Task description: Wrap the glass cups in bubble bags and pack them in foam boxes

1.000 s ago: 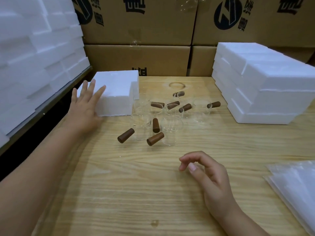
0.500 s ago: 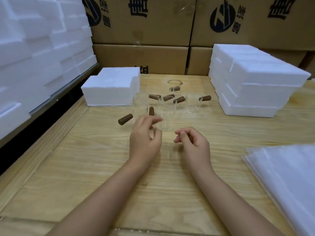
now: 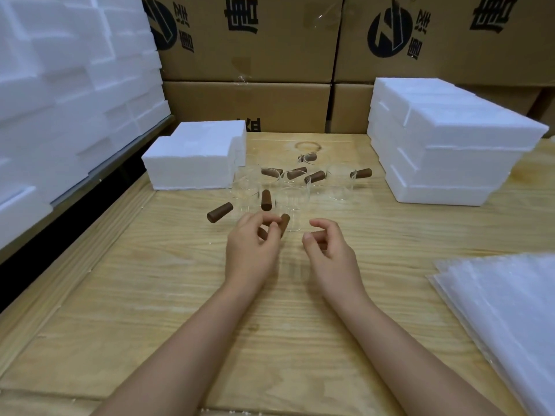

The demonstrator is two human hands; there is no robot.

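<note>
A pale wooden table [image 3: 150,295] fills the lower frame. It is walled in by printed cardboard cartons [image 3: 249,40] across the top and a tall bank of white foam [image 3: 60,85] down the left edge. The supplies seem laid out for reach. A low pair of foam boxes [image 3: 195,157] sits left of centre and a taller stack of foam boxes [image 3: 444,151] sits at the right. A sheaf of bubble bags [image 3: 504,310] fans out in the lower right corner, well apart from the glass. The glass cups [image 3: 339,184] stand clustered at the centre between the 2 foam groups, with about 8 brown handles jutting out at odd angles. None is bagged or boxed, so the wrapping looks barely begun. Both forearms run up from the bottom edge and converge just below the cluster. The left hand [image 3: 252,244] is palm-down, with thumb and fingers closed in a pinch on the handle [image 3: 284,223] of the nearest cup [image 3: 292,202], which stands upright on the table at the front of the group. The handle is likely the surest hold, since it keeps fingers off slippery, breakable glass. The right hand [image 3: 330,250] hovers just right of that cup with fingers loosely curled and thumb apart. It grasps nothing and touches neither cup nor bag, probably ready to steady the glass or fetch 1 bag.
</note>
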